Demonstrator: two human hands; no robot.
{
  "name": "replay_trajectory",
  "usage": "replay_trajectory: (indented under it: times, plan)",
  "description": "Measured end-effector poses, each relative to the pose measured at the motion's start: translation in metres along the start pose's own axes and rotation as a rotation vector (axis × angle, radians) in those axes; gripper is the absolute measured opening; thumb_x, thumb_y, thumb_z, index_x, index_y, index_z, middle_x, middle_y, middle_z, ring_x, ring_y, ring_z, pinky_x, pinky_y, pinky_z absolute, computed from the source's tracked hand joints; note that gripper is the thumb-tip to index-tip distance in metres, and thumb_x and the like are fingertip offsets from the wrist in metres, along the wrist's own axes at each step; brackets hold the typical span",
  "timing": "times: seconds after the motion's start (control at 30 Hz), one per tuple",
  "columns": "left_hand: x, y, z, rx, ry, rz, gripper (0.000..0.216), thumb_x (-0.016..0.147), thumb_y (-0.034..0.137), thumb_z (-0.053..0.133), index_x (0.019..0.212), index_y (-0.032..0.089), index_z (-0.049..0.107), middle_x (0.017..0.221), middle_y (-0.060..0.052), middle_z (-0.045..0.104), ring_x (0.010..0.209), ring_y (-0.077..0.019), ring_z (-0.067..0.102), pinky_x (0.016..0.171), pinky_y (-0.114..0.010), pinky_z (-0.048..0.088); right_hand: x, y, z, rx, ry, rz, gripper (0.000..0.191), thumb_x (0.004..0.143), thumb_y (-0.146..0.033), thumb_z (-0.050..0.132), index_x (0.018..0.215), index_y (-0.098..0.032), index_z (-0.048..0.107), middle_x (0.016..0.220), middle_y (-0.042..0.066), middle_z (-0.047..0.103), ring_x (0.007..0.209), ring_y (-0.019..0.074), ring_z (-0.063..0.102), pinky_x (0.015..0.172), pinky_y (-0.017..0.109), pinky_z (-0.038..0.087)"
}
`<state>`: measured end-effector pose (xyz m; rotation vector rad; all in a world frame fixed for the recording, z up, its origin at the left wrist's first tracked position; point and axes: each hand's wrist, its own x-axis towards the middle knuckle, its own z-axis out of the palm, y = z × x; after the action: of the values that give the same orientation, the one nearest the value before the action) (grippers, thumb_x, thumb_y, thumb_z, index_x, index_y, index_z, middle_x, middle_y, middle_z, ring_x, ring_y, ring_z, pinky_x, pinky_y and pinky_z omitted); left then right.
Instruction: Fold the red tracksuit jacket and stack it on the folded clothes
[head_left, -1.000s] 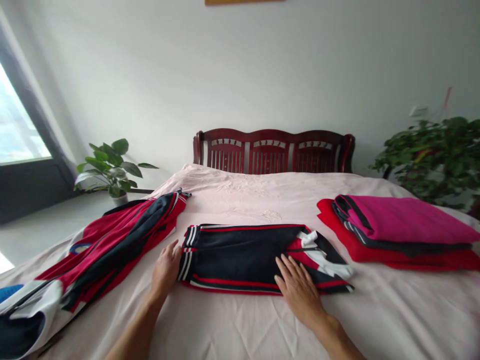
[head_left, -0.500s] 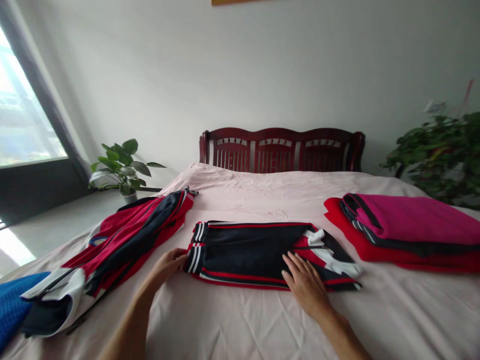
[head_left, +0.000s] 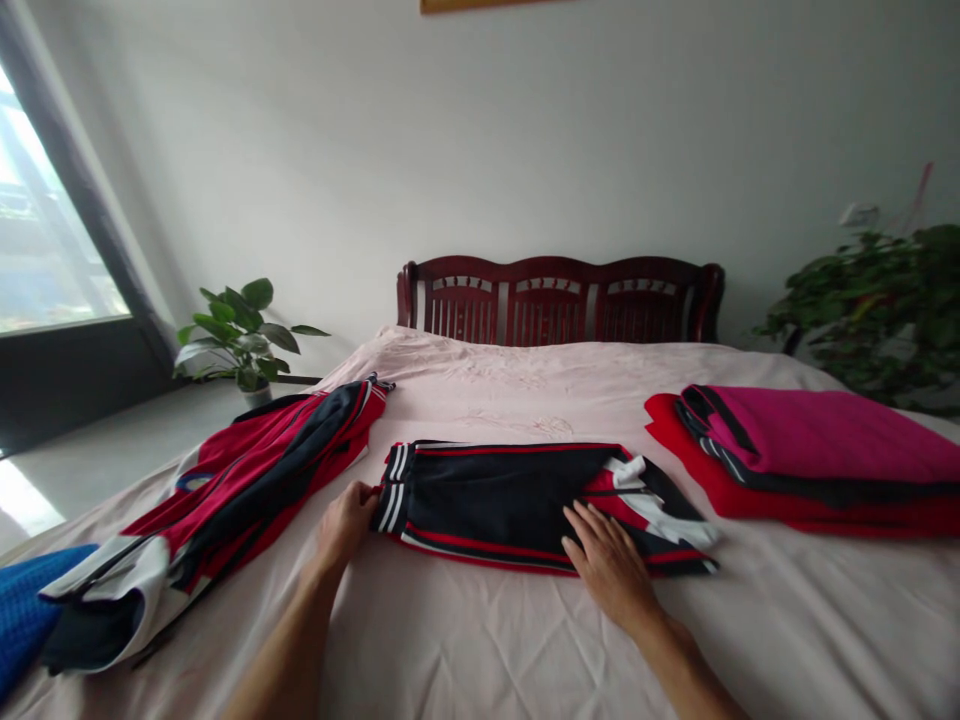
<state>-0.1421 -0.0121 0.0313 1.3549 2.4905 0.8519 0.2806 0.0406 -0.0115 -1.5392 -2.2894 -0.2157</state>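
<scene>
A folded navy track jacket (head_left: 495, 510) with red and white trim lies across the middle of the bed, its striped bands to the left and its white and red collar part to the right. At the left end, my left hand (head_left: 349, 520) has its fingers closed on the edge beside the striped band. My right hand (head_left: 609, 560) rests on the jacket near the collar, fingers stretched out flat. Further left lies a second jacket (head_left: 247, 480), red, navy and white, folded lengthwise.
On the right sits a stack of folded clothes (head_left: 832, 435), magenta on top and red below. A blue cloth (head_left: 37, 600) is at the left edge. The pale pink bedsheet (head_left: 480, 640) has wrinkles. Beyond are a wooden headboard (head_left: 547, 300) and potted plants (head_left: 244, 330).
My left hand has closed more at the jacket's striped end, and that near corner has shifted slightly. My right hand stays in place on the jacket.
</scene>
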Motion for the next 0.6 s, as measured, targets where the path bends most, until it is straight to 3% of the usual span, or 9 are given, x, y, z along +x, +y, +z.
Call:
replay_trajectory:
  times: [0.2,0.37,0.53,0.6]
  plan:
    - [-0.01,0.009,-0.006,0.115,0.06,0.049,0.033,0.091,0.052,0.047,0.102,0.026,0.064,0.117,-0.01,0.071,0.104,-0.0293,0.066,0.074,-0.033,0.045,-0.002,0.0,0.001,-0.003,0.004,-0.011,0.049,0.1,-0.039,0.04,0.142,-0.02,0.055,0.151,0.009,0.052,0.141,0.0276,0.045,0.115,0.049,0.036]
    - [-0.015,0.016,-0.011,0.156,-0.032,0.065,0.053,0.095,0.06,0.03,0.084,0.025,0.068,0.091,-0.012,0.074,0.092,-0.031,0.069,0.07,-0.034,0.043,-0.003,0.002,0.006,0.005,0.051,-0.02,0.047,0.099,-0.037,0.042,0.141,-0.021,0.056,0.15,0.009,0.054,0.14,0.0277,0.046,0.115,0.049,0.036]
    - [-0.012,0.017,-0.014,0.108,-0.144,0.109,0.043,0.083,0.063,0.053,0.08,0.023,0.067,0.075,-0.003,0.071,0.075,-0.0234,0.067,0.062,-0.027,0.039,-0.002,0.003,0.01,-0.003,0.094,-0.034,0.046,0.098,-0.037,0.044,0.139,-0.021,0.058,0.147,0.01,0.057,0.137,0.0291,0.05,0.112,0.05,0.039]
    - [-0.01,0.016,-0.012,0.086,-0.13,0.091,0.041,0.084,0.061,0.052,0.083,0.023,0.067,0.076,-0.001,0.071,0.075,-0.0217,0.067,0.062,-0.026,0.039,-0.001,0.003,0.01,0.001,0.1,-0.04,0.046,0.098,-0.037,0.044,0.139,-0.021,0.058,0.146,0.01,0.057,0.136,0.0294,0.05,0.111,0.051,0.04]
